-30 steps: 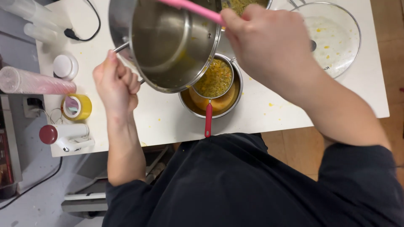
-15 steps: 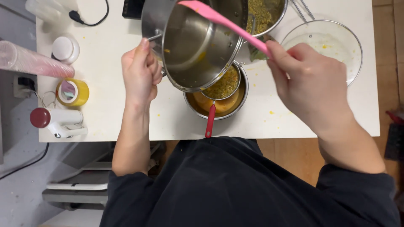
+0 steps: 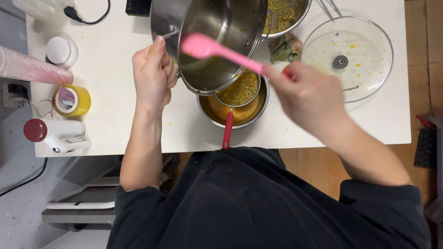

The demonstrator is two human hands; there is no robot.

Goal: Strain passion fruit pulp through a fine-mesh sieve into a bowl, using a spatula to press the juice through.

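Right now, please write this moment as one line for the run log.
left hand: grips tilted pot | right hand: holds pink spatula, head inside pot | below: strainer over bowl | lid on table

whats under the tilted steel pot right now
Under the steel pot sits a red-handled strainer full of yellow-green pulp, resting in a steel bowl holding orange liquid. The pot's rim covers the strainer's far side, so how full it is there cannot be seen.
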